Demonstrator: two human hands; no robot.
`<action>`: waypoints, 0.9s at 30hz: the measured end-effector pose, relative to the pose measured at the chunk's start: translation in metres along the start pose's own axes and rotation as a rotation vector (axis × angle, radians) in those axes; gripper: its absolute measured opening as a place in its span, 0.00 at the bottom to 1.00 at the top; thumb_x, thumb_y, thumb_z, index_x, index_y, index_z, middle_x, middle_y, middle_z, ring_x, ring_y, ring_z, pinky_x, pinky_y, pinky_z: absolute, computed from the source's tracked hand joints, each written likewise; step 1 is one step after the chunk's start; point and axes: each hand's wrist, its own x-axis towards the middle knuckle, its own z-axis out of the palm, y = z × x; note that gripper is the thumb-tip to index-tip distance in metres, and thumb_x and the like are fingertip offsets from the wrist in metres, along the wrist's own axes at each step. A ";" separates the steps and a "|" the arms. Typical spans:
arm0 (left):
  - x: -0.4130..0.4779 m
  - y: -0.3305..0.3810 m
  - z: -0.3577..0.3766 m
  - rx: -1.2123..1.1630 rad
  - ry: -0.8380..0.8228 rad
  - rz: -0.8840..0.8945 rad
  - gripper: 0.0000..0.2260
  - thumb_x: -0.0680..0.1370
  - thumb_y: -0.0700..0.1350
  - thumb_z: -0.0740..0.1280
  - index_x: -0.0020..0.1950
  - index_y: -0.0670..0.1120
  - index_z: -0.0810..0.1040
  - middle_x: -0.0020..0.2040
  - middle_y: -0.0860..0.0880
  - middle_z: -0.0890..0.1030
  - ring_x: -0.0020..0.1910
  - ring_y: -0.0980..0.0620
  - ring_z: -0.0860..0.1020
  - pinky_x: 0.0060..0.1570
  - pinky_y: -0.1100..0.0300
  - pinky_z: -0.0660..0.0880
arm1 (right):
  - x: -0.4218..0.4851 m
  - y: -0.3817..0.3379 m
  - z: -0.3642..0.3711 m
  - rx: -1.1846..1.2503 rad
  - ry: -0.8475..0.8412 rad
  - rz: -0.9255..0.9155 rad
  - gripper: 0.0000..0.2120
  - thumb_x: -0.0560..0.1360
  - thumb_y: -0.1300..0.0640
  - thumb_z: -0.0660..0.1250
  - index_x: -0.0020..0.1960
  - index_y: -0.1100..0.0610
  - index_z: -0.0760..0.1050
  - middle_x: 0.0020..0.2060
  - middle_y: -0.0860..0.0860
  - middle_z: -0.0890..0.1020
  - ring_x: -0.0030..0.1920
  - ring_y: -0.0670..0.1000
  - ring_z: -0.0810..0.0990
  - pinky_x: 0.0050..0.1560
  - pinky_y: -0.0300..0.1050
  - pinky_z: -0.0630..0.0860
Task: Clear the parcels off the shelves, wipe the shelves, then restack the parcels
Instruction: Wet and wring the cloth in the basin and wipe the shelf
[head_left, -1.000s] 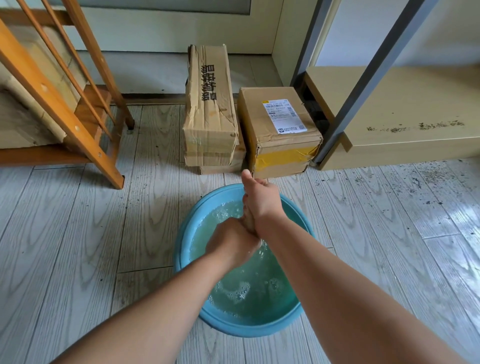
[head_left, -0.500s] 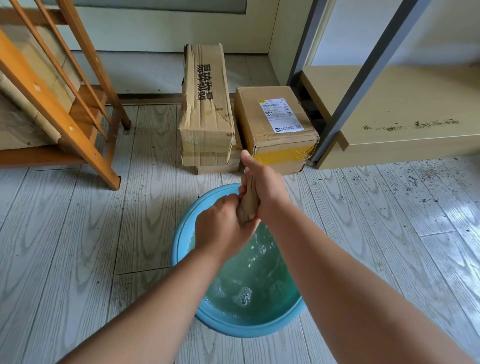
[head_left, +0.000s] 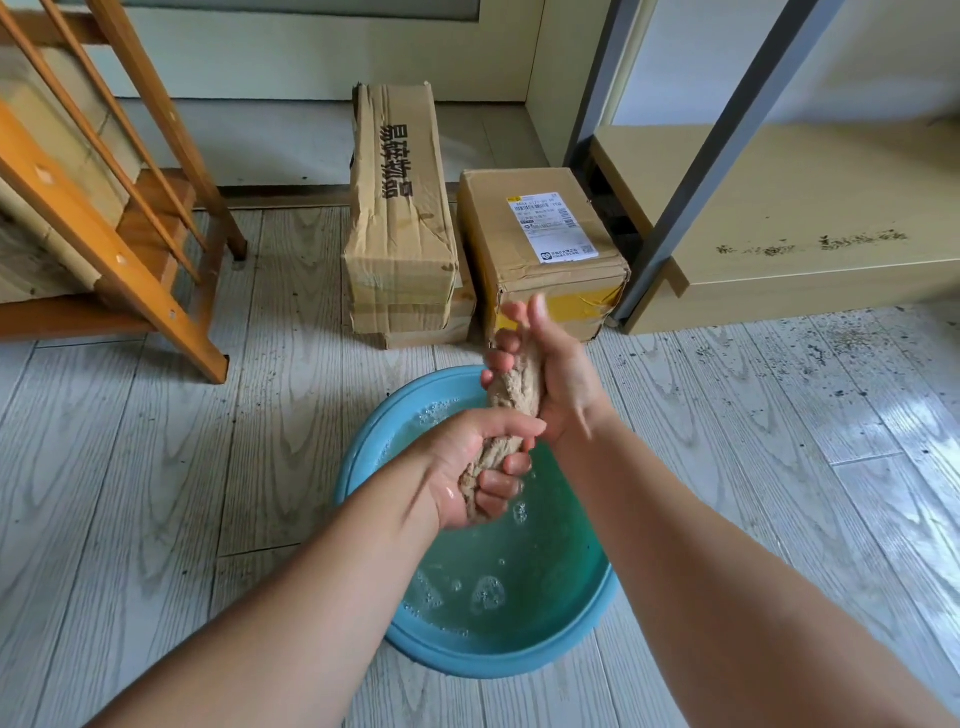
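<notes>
While over basin (head_left: 363, 457), hands-gripped cloth (head_left: 511, 400).

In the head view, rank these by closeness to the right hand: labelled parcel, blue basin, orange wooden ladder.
From the right hand:
1. Blue basin, directly beneath the hands.
2. Labelled parcel, just beyond the hand; nearly level with the basin.
3. Orange wooden ladder, far left.
</notes>
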 end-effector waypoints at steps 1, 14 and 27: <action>0.002 0.000 0.002 0.051 0.068 -0.006 0.11 0.67 0.43 0.67 0.27 0.46 0.67 0.20 0.53 0.65 0.15 0.59 0.58 0.18 0.70 0.49 | 0.001 -0.002 0.002 -0.085 0.085 0.034 0.16 0.75 0.46 0.63 0.35 0.55 0.68 0.23 0.48 0.67 0.22 0.45 0.68 0.26 0.37 0.71; 0.026 -0.024 -0.003 1.059 0.836 0.238 0.07 0.74 0.43 0.60 0.48 0.47 0.77 0.50 0.44 0.82 0.50 0.41 0.79 0.42 0.60 0.71 | 0.021 0.037 -0.002 -0.795 0.576 0.047 0.20 0.78 0.52 0.60 0.29 0.53 0.59 0.24 0.50 0.63 0.26 0.50 0.60 0.33 0.45 0.62; 0.004 0.021 -0.030 0.844 0.683 0.371 0.15 0.55 0.53 0.72 0.39 0.52 0.78 0.39 0.50 0.83 0.42 0.49 0.81 0.47 0.53 0.78 | 0.007 0.010 -0.012 -0.785 0.233 0.122 0.07 0.71 0.57 0.73 0.46 0.56 0.76 0.41 0.55 0.82 0.42 0.54 0.81 0.47 0.53 0.78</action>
